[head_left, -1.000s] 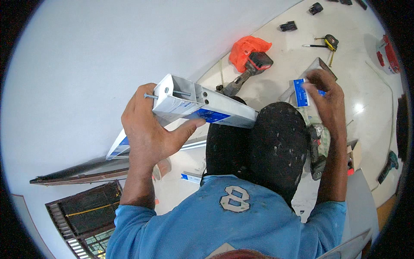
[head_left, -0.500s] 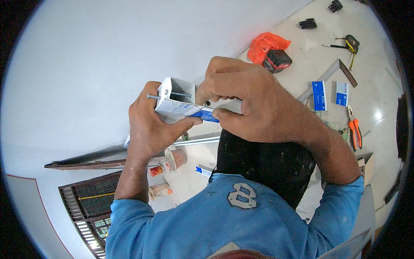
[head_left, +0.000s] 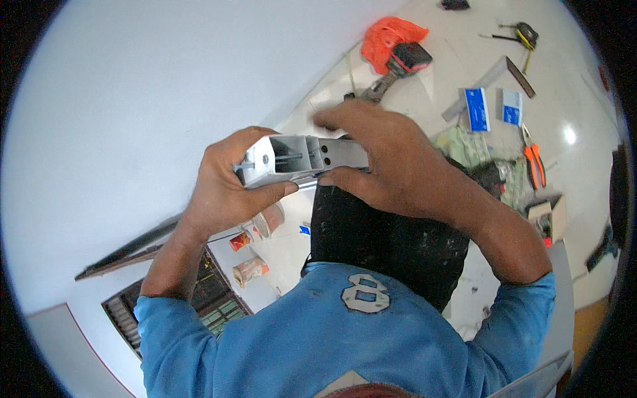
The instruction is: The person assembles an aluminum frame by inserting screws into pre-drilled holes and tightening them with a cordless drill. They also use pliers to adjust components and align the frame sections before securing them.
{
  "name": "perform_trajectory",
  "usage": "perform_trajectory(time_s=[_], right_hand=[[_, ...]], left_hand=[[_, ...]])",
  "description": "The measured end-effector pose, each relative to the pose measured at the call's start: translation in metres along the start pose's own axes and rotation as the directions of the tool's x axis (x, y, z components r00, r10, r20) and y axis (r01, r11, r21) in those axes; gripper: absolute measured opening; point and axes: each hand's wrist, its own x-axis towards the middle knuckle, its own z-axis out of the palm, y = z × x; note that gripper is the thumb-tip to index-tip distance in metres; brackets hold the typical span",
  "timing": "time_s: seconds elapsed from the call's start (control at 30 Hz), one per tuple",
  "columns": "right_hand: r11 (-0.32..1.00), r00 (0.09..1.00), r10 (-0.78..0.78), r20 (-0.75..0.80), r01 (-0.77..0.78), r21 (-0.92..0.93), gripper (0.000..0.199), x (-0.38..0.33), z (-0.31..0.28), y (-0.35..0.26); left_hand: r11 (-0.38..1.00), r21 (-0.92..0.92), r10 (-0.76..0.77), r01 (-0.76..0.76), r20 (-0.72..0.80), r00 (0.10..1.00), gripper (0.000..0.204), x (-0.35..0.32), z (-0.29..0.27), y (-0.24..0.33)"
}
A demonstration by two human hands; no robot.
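Observation:
My left hand (head_left: 222, 179) is wrapped round the end of a white metal profile (head_left: 265, 174), thumb along its near side. The profile is hollow, with an open channel and an inner divider. A long screw (head_left: 285, 158) passes through its end face, the outer end sticking out by my left fingers. Two dark holes or screw heads show beyond the divider. My right hand (head_left: 391, 156) is over the profile's other part, fingers and thumb spread apart. Its thumb tip lies at the profile's near edge; the raised fingertips are blurred. Whatever is behind the right hand is hidden.
On the tiled floor to the right lie a cordless power tool (head_left: 398, 65) by an orange plastic bag (head_left: 383, 41), a tape measure (head_left: 526, 36), a try square (head_left: 519, 76), blue-and-white pieces (head_left: 476, 109) and orange-handled pliers (head_left: 533, 159). A pale wall (head_left: 166, 73) rises at left.
My right fingers have lifted off the profile and spread. The profile has turned, so its blue-printed side no longer shows. The view has shifted, bringing more of the power tool into sight.

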Motion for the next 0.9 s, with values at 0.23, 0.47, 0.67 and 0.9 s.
perform_trajectory(time_s=[0.23,0.47,0.67,0.9], right_hand=[[0.974,0.978,0.183,0.096,-0.194,0.116,0.044,-0.02,-0.002,-0.016],[0.945,0.948,0.317,0.041,-0.319,0.077,0.049,-0.042,0.002,-0.035],[0.92,0.918,0.392,0.054,-0.392,-0.001,0.061,-0.052,0.013,-0.049],[0.896,0.876,0.443,0.19,-0.438,-0.074,0.059,-0.056,0.035,-0.024]], left_hand=[[0.996,-0.042,0.078,-0.074,0.109,0.991,0.051,-0.005,-0.002,0.005],[0.995,-0.04,0.101,-0.095,0.215,0.971,0.064,-0.013,0.001,0.012],[0.986,-0.052,0.167,-0.159,0.23,0.959,0.071,-0.024,0.009,0.014],[0.99,-0.137,0.082,-0.04,0.315,0.946,0.072,-0.028,0.009,0.025]])
